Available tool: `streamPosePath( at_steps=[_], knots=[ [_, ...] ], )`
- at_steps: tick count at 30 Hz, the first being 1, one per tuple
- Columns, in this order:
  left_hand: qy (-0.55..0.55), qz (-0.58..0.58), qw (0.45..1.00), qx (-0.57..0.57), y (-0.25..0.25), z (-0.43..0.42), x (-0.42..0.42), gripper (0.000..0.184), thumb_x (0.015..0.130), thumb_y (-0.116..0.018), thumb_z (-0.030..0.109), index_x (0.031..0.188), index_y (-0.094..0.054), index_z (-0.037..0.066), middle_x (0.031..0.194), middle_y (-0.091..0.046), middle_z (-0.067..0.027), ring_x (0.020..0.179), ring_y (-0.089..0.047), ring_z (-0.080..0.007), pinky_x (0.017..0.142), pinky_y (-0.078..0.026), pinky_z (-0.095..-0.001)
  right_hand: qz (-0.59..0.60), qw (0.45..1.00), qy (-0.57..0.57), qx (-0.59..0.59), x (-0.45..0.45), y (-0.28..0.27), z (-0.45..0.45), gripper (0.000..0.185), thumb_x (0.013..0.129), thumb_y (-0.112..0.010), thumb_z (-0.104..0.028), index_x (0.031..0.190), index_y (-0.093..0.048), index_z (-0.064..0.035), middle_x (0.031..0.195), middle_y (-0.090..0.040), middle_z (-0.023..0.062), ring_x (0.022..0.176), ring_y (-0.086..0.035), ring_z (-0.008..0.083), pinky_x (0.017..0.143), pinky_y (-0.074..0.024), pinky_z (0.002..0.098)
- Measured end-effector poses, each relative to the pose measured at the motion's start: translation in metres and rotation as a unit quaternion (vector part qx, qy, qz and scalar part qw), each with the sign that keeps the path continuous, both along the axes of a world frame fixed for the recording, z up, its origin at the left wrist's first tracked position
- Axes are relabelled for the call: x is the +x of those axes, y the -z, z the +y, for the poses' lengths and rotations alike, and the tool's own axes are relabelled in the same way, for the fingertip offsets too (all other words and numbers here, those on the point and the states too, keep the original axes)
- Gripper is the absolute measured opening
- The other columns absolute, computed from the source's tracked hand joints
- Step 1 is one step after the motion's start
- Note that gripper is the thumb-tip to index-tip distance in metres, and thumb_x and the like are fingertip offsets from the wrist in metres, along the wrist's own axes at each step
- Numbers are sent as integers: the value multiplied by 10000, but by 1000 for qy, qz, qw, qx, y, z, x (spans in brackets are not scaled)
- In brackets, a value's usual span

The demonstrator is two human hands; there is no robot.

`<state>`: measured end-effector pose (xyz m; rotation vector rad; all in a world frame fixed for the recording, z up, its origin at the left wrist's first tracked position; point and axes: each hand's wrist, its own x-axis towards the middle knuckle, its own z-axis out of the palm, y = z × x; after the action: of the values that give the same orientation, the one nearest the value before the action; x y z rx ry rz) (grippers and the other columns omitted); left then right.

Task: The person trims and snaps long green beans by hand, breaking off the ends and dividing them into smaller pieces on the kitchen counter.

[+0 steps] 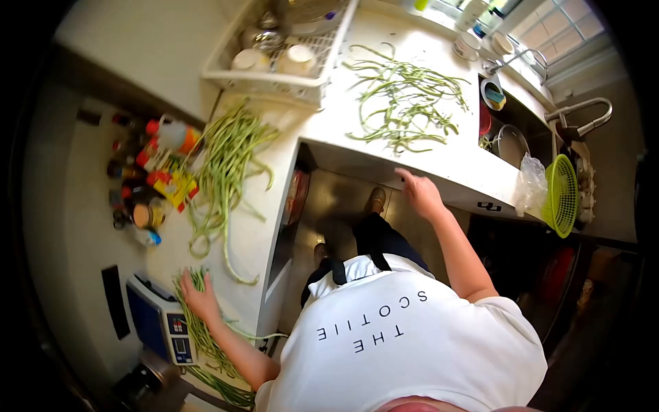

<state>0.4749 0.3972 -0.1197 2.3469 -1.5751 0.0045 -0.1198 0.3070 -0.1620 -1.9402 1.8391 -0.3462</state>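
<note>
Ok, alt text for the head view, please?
A white-shirted person: the left hand rests on long green beans beside a scale; the right hand seems empty near the counter. Another pile lies farther ahead, with more beans spread near a sink.

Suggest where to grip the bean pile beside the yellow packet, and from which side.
Likely the bean pile is best gripped across its thick middle, coming from the counter edge: strands run mostly lengthwise there, loose ends splay, and the yellow packet and bottles crowd the other side.

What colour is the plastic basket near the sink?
The basket is yellow-green; see the right side of the head view.
</note>
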Motion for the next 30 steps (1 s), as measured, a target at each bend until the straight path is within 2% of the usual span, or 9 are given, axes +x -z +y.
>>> streamPosePath(
  at_steps=[3,7,11,16,22,25,26,28,30],
  knots=[
    [8,60,997,43,-1,-46,-76,548,802,-745,180,1291,-540,43,1276,-541,-176,1128,-548,-360,940,-458,-432,-4,994,91,-54,-54,4,-45,495,781,-511,55,1237,-548,-136,980,-678,86,814,-636,339,729,-511,448],
    [115,124,985,46,-14,-122,-203,411,831,-703,115,1223,-603,45,1134,-616,-138,966,-620,-273,824,-494,-358,-11,983,138,-118,-106,18,-97,161,845,-647,-126,1004,-656,-102,890,-610,92,791,-617,312,700,-502,430],
    [203,143,966,63,-37,-172,-304,352,851,-688,145,1180,-623,39,1069,-656,-113,953,-642,-267,830,-502,-353,19,995,61,-78,-120,49,-137,171,806,-722,-250,931,-672,-144,844,-579,78,790,-612,301,684,-503,415],
    [260,271,925,64,-33,-217,-362,260,863,-680,109,1107,-667,19,955,-695,-118,855,-680,-214,790,-523,-316,-77,981,87,-155,-124,19,-164,135,831,-703,-202,906,-658,-99,890,-634,71,809,-612,306,741,-489,410],
    [369,526,750,158,-22,-286,-458,285,997,-530,162,1167,-631,-43,1031,-693,-104,939,-640,-138,804,-515,-265,-191,936,128,-266,-112,-62,-168,148,834,-699,-124,964,-651,-74,875,-680,81,843,-627,295,783,-468,373],
    [278,698,622,220,-38,-311,-509,297,991,-551,202,1150,-642,-31,1052,-647,-64,851,-587,-117,726,-477,-245,-178,933,53,-307,-102,-87,-170,166,815,-710,-102,969,-652,-77,865,-678,81,832,-633,283,779,-468,367],
    [285,698,619,219,-43,-318,-516,297,991,-551,202,1150,-642,-31,1052,-647,-64,851,-587,-117,726,-477,-245,-184,946,26,-265,-101,-96,-169,214,799,-716,-74,1004,-655,-88,860,-678,79,823,-639,268,770,-471,365],
    [509,457,722,105,-53,-329,-526,230,974,-566,187,1017,-669,-14,910,-574,-47,755,-528,-122,637,-423,-258,-221,934,68,-274,-94,-104,-167,245,797,-714,-64,1033,-656,-93,859,-678,78,819,-640,265,767,-473,367],
    [543,434,714,75,-64,-336,-528,203,964,-568,170,950,-660,-9,857,-528,-50,733,-507,-135,620,-403,-265,-295,915,131,-242,-94,-121,-160,351,794,-713,-36,1133,-648,-101,865,-683,82,817,-647,254,758,-489,362]
  ],
)
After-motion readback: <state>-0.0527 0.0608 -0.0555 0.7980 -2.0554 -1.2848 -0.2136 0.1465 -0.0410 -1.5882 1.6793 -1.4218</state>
